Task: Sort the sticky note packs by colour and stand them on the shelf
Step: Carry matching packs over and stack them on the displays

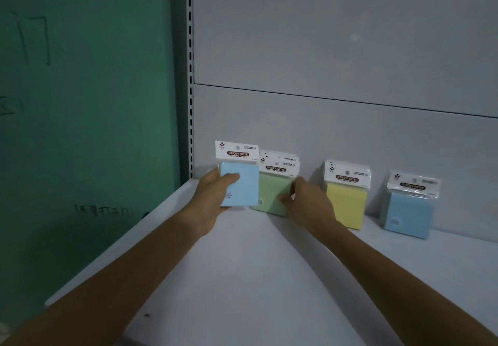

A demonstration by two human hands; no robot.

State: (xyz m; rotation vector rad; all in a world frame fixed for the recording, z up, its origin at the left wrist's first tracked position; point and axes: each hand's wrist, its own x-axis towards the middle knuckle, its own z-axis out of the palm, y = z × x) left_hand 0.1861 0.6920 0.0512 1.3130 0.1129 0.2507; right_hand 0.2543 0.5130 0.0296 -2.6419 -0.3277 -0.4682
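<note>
Left hand (213,197) pinches a blue pack (239,184) upright at frame centre, its blue match (409,211) standing far right past the right hand (307,205), whose fingers touch the green packs (272,194).

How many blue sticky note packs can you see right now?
2. One blue pack is held in the left hand at the shelf's left end; the other blue pack stands at the far right against the back panel. More may be hidden behind it.
</note>
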